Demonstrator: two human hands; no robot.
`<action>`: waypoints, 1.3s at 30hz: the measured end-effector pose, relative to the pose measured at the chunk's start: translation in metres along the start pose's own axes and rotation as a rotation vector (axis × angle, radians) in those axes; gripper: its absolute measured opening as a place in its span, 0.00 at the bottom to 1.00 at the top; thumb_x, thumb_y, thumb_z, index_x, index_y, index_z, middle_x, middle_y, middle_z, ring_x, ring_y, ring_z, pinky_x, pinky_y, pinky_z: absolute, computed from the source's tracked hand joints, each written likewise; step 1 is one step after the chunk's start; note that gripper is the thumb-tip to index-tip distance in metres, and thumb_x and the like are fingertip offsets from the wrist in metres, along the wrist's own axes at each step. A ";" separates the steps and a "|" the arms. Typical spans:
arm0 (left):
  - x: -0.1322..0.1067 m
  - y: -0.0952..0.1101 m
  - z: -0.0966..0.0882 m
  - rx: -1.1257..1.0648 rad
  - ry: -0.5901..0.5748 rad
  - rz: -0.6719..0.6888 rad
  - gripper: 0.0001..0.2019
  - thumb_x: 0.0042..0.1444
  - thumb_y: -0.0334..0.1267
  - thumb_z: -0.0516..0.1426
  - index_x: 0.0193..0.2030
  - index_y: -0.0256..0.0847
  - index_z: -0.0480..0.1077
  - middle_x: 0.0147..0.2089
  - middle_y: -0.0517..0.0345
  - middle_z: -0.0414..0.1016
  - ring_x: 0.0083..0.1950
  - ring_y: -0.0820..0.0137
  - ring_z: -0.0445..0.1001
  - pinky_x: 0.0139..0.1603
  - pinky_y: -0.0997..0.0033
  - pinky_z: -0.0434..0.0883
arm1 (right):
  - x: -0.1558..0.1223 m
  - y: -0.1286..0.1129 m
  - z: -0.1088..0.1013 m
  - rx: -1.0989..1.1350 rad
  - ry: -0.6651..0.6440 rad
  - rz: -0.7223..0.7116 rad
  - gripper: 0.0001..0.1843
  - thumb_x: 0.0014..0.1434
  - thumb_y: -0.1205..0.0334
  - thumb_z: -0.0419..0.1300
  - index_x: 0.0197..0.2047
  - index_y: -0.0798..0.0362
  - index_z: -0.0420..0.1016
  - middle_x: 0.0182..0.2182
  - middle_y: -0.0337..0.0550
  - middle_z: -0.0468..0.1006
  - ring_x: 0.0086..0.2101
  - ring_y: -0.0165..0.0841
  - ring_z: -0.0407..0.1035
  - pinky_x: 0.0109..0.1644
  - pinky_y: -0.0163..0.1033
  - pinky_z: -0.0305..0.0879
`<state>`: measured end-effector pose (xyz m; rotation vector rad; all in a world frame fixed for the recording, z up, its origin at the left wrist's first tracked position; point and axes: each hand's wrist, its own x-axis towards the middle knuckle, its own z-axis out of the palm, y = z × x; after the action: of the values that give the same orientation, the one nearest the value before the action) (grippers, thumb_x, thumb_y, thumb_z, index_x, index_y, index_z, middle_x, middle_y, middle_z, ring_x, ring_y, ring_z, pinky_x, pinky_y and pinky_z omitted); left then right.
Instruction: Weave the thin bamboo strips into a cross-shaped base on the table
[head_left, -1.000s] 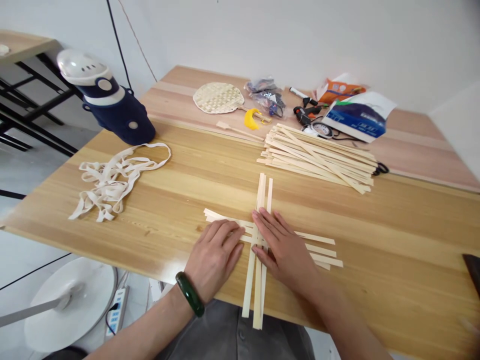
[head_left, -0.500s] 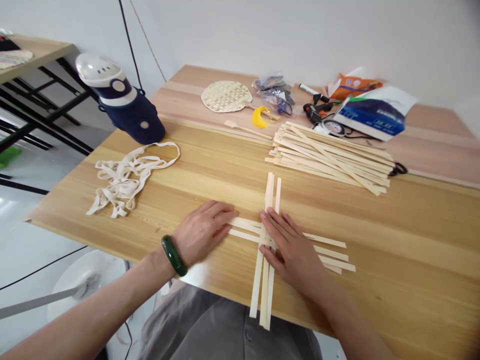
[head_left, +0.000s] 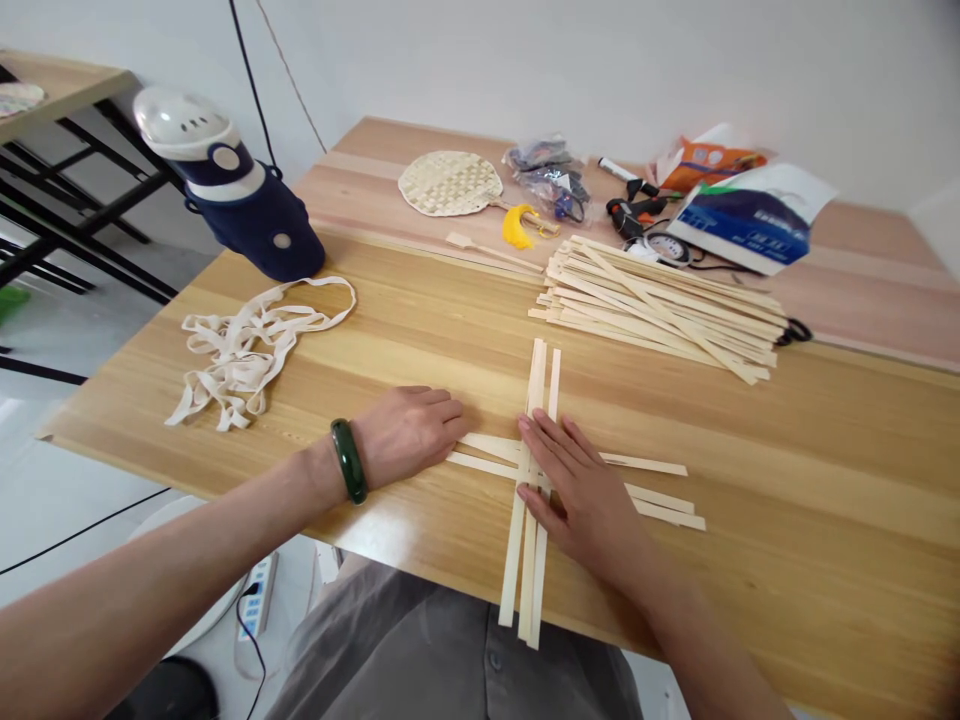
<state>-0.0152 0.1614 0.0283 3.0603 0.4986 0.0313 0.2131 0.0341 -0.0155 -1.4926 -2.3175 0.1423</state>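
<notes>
Pale flat bamboo strips cross on the table in front of me. Several lengthwise strips (head_left: 513, 560) run toward my lap, and their near ends stick out past the table edge. Crosswise strips (head_left: 660, 512) pass through them and fan out to the right. My left hand (head_left: 409, 432), with a green bangle (head_left: 349, 461) at its wrist, has its fingers curled at the left ends of the crosswise strips; the fingertips are partly hidden. My right hand (head_left: 585, 495) lies flat over the crossing, fingers stretched out, covering part of it.
Behind the crossing lies a pile of loose strips (head_left: 660, 305). White tape (head_left: 251, 350) is heaped at left beside a dark blue bottle (head_left: 255, 225). Farther back are a woven fan (head_left: 450, 184), a yellow tassel (head_left: 517, 228), a glue gun (head_left: 634, 215) and a blue tissue pack (head_left: 742, 230).
My left hand has turned and its fingers have curled in more at the strip ends. On the right, the crosswise ends sit closer together. My right hand stays in place.
</notes>
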 end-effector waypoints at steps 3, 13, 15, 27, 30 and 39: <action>-0.001 0.001 0.000 0.032 0.028 0.020 0.06 0.63 0.32 0.53 0.35 0.40 0.68 0.36 0.57 0.75 0.37 0.68 0.73 0.38 0.68 0.69 | 0.000 0.000 0.001 0.003 0.002 0.006 0.39 0.68 0.61 0.51 0.75 0.55 0.34 0.66 0.52 0.65 0.67 0.40 0.54 0.70 0.57 0.57; -0.004 0.012 -0.005 0.028 0.177 0.000 0.08 0.64 0.30 0.49 0.36 0.38 0.68 0.33 0.57 0.75 0.34 0.68 0.74 0.37 0.67 0.69 | 0.000 0.001 -0.002 0.004 -0.025 -0.001 0.38 0.68 0.60 0.51 0.75 0.57 0.37 0.66 0.54 0.64 0.67 0.41 0.54 0.69 0.58 0.57; -0.005 0.012 -0.005 -0.104 0.159 -0.060 0.07 0.64 0.33 0.51 0.44 0.38 0.70 0.38 0.56 0.77 0.38 0.67 0.75 0.39 0.68 0.70 | 0.000 0.001 -0.002 0.007 -0.031 0.001 0.39 0.68 0.60 0.52 0.75 0.57 0.37 0.66 0.54 0.64 0.67 0.41 0.54 0.69 0.58 0.57; 0.003 0.009 0.001 -0.168 -0.031 -0.206 0.04 0.59 0.34 0.58 0.40 0.41 0.73 0.40 0.56 0.75 0.40 0.66 0.74 0.42 0.67 0.70 | 0.001 -0.001 -0.004 0.056 -0.048 0.040 0.39 0.68 0.61 0.51 0.75 0.54 0.34 0.67 0.53 0.62 0.68 0.40 0.51 0.71 0.57 0.54; 0.007 0.009 -0.001 -0.174 -0.073 -0.231 0.03 0.58 0.34 0.59 0.39 0.41 0.73 0.39 0.57 0.75 0.40 0.66 0.74 0.43 0.66 0.69 | 0.000 -0.001 -0.003 0.052 -0.049 0.042 0.39 0.68 0.61 0.51 0.75 0.54 0.34 0.67 0.53 0.63 0.68 0.40 0.52 0.71 0.57 0.54; 0.015 0.009 -0.007 -0.081 -0.142 -0.187 0.01 0.56 0.32 0.59 0.34 0.41 0.72 0.36 0.58 0.73 0.38 0.66 0.73 0.42 0.65 0.68 | 0.000 -0.002 -0.003 0.048 -0.039 0.049 0.37 0.69 0.61 0.51 0.75 0.56 0.38 0.66 0.52 0.64 0.68 0.39 0.52 0.71 0.57 0.55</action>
<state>0.0015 0.1582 0.0359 2.8967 0.7502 -0.1660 0.2123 0.0332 -0.0124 -1.5359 -2.2921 0.2403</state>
